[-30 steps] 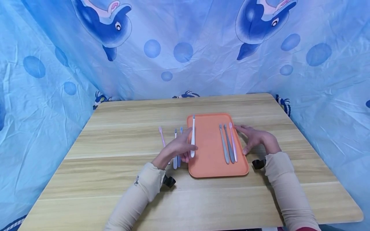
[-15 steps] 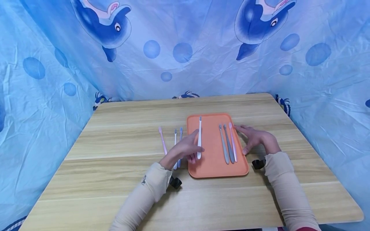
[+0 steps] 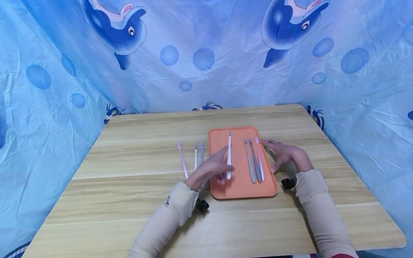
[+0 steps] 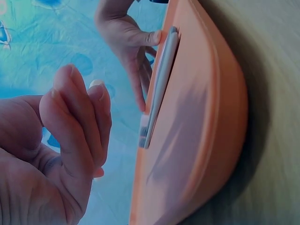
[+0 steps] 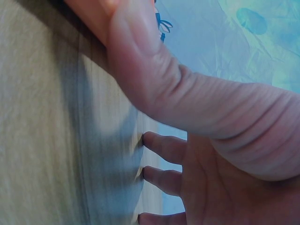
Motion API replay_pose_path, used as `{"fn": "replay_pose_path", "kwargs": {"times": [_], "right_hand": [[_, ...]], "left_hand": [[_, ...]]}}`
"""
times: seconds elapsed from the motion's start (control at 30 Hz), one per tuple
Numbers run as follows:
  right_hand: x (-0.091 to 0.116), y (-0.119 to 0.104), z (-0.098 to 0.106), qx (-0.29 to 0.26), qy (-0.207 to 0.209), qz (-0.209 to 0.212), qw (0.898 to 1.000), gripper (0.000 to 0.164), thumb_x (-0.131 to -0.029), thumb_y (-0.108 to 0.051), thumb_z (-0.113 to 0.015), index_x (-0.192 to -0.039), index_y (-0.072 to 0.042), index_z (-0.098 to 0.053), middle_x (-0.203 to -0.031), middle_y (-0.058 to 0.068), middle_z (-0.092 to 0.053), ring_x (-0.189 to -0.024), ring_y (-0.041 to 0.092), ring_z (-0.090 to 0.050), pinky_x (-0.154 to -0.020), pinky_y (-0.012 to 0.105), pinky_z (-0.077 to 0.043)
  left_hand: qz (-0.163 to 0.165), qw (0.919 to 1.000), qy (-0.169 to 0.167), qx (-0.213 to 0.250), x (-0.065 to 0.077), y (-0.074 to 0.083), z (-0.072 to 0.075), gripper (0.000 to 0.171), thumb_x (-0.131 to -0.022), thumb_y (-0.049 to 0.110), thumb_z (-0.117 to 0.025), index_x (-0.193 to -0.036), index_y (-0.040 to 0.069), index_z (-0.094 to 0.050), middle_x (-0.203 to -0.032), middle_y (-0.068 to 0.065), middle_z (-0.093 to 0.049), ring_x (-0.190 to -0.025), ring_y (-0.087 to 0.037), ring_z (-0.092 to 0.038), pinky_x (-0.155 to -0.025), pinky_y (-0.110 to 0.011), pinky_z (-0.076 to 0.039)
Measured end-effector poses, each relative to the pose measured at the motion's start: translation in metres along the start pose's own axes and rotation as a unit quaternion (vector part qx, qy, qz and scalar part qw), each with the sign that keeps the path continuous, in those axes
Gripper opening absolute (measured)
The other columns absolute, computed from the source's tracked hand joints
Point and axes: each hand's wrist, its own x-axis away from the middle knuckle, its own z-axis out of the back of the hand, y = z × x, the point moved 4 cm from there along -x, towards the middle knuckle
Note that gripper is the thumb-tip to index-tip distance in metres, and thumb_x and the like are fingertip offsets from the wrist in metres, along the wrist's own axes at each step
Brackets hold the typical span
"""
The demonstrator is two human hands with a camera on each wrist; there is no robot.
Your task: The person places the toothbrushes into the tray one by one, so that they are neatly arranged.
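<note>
My left hand (image 3: 217, 166) pinches a white toothbrush (image 3: 229, 154) above the left half of the orange tray (image 3: 238, 188). In the left wrist view the curled fingers (image 4: 75, 126) hide most of this brush; only a white end shows. On the tray's right side lie a grey-green toothbrush (image 3: 250, 163), a dark grey toothbrush (image 3: 255, 161) and a pink toothbrush (image 3: 260, 157), side by side. My right hand (image 3: 285, 154) rests at the tray's right rim, thumb and forefinger spread along it. The right wrist view shows the thumb (image 5: 150, 79) against the rim and other fingertips on the table.
Left of the tray, a pink toothbrush (image 3: 182, 160), a white toothbrush (image 3: 195, 157) and a blue toothbrush (image 3: 202, 152) lie on the wooden table (image 3: 129, 200), partly behind the left arm. A blue dolphin-print curtain (image 3: 226, 86) surrounds the table's back and sides.
My left hand has carried the white toothbrush rightward, from the tray's left rim to further over the tray. The right hand, the tray and the other brushes have stayed put.
</note>
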Motion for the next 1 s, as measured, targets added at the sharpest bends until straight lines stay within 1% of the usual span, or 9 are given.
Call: {"fn": "replay_pose_path", "kwargs": {"times": [0.17,0.4,0.6,0.7,0.8,1.0], "right_hand": [[0.001,0.000,0.000,-0.002,0.000,0.000,1.000,0.136,-0.059,-0.042,-0.095,-0.162,-0.013,-0.010,-0.164,0.030,-0.003,-0.149,0.059,-0.002,-0.115,0.079,-0.019],[0.002,-0.001,0.001,-0.002,0.000,0.014,1.000,0.135,-0.060,-0.041,-0.095,-0.161,-0.010,-0.011,-0.163,0.032,-0.003,-0.148,0.060,-0.002,-0.115,0.079,-0.020],[0.002,-0.001,0.001,0.004,0.000,0.014,1.000,0.134,-0.061,-0.041,-0.094,-0.161,-0.011,-0.011,-0.163,0.033,-0.003,-0.147,0.061,-0.003,-0.115,0.079,-0.019],[0.002,-0.001,0.001,-0.001,-0.001,0.007,1.000,0.135,-0.061,-0.041,-0.094,-0.162,-0.012,-0.010,-0.163,0.033,-0.002,-0.147,0.061,-0.002,-0.115,0.079,-0.018],[0.002,0.000,0.001,-0.005,-0.002,0.004,1.000,0.135,-0.060,-0.040,-0.095,-0.162,-0.012,-0.010,-0.163,0.033,-0.001,-0.147,0.061,-0.001,-0.115,0.080,-0.017],[0.001,0.000,0.001,0.002,-0.001,0.008,1.000,0.135,-0.060,-0.041,-0.095,-0.161,-0.011,-0.010,-0.163,0.033,-0.003,-0.147,0.061,-0.003,-0.115,0.079,-0.019]], "left_hand": [[0.003,1.0000,0.002,0.002,-0.004,0.001,-0.009,0.099,-0.092,0.005,-0.066,-0.163,0.025,0.000,-0.052,-0.008,-0.060,-0.036,-0.016,-0.054,-0.035,-0.027,-0.051],[0.006,0.9999,0.005,0.008,-0.009,0.004,-0.020,0.099,-0.092,0.006,-0.067,-0.163,0.025,0.000,-0.052,-0.008,-0.059,-0.037,-0.016,-0.054,-0.036,-0.028,-0.052],[-0.001,0.9996,-0.008,0.028,-0.014,0.007,-0.028,0.099,-0.092,0.003,-0.065,-0.163,0.023,0.002,-0.052,-0.009,-0.060,-0.036,-0.017,-0.055,-0.035,-0.028,-0.051],[-0.002,0.9996,-0.012,0.026,-0.017,0.008,-0.032,0.098,-0.093,0.003,-0.065,-0.163,0.023,0.001,-0.053,-0.009,-0.060,-0.037,-0.017,-0.055,-0.035,-0.028,-0.051],[-0.001,0.9996,-0.015,0.022,-0.020,0.009,-0.035,0.095,-0.093,0.004,-0.065,-0.163,0.023,-0.003,-0.054,-0.009,-0.060,-0.038,-0.017,-0.055,-0.035,-0.027,-0.051],[-0.008,0.9993,-0.018,0.031,-0.027,0.009,-0.040,0.082,-0.093,0.001,-0.064,-0.159,0.014,-0.017,-0.055,-0.010,-0.060,-0.037,-0.016,-0.055,-0.035,-0.027,-0.051]]}}
